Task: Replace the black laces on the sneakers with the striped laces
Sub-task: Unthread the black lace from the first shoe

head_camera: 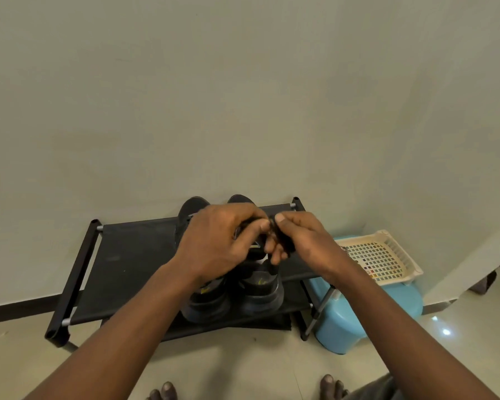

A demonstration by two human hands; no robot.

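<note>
you face a pale wall (243, 96), glossy floor (243, 368)
black shoe rack (127, 255) against it; blue tub (358, 321) beside, cream basket (399, 249) on top

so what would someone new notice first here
The left hand and right hand meet mid-frame, both pinching a black lace above the sneakers. Those sit on a low black shoe rack against the bare wall. To its right, a cream basket rests on a light blue tub.
</note>
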